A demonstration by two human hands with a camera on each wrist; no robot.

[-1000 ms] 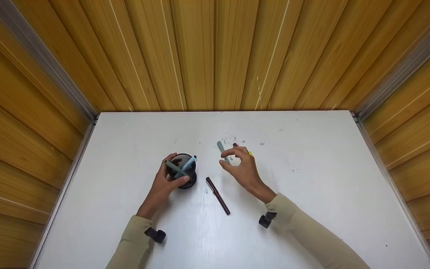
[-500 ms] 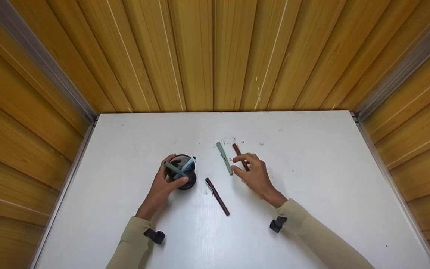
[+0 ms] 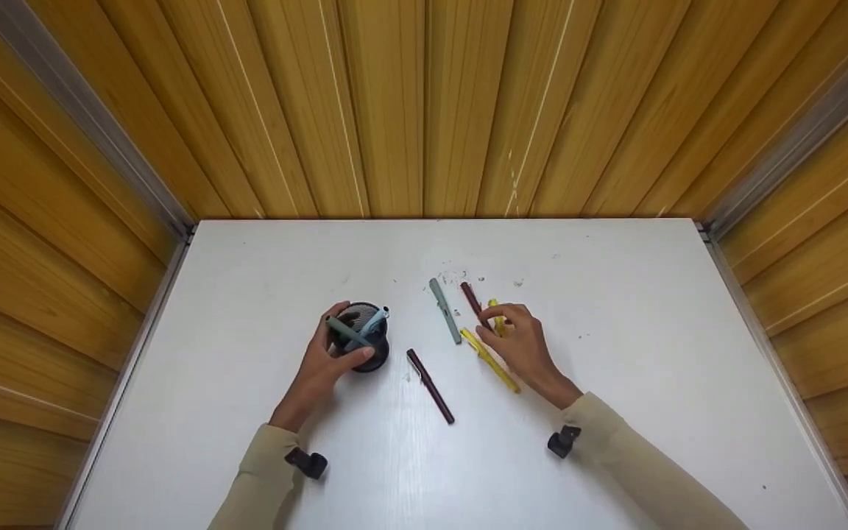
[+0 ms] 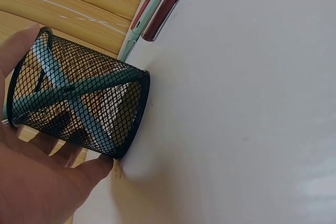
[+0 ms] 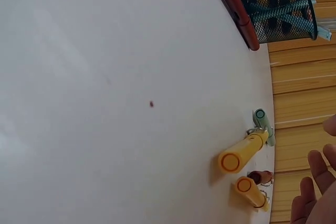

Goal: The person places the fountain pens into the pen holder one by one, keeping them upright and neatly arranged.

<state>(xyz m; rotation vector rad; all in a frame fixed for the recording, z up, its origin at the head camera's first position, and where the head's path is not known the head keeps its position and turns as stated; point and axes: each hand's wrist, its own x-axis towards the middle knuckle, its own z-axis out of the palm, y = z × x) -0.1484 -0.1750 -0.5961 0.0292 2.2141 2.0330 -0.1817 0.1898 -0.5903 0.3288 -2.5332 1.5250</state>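
Note:
My left hand [image 3: 324,369] grips a black mesh pen cup [image 4: 79,90], fingers and thumb around its sides. A dark green pen [image 3: 346,330] and a light blue pen [image 3: 373,321] lean crosswise inside it. My right hand [image 3: 525,347] hovers over a group of pens with its fingers bent and apart, nothing between them. Under and beside it lie a yellow pen [image 3: 494,366], a second yellow pen [image 5: 251,192] partly covered by the hand in the head view, a red pen [image 3: 470,297] and a pale green pen [image 3: 444,311].
A dark maroon pen [image 3: 430,386] lies on the white table [image 3: 394,471] between the two hands, nearer the person. Small dark marks [image 3: 517,283] dot the tabletop beyond the pens. Wood-look panels [image 3: 387,110] enclose the table at the back and sides.
My right hand has moved right and a little toward the person, off the pale green pen, bringing the red and yellow pens into sight. The left hand and cup stay put.

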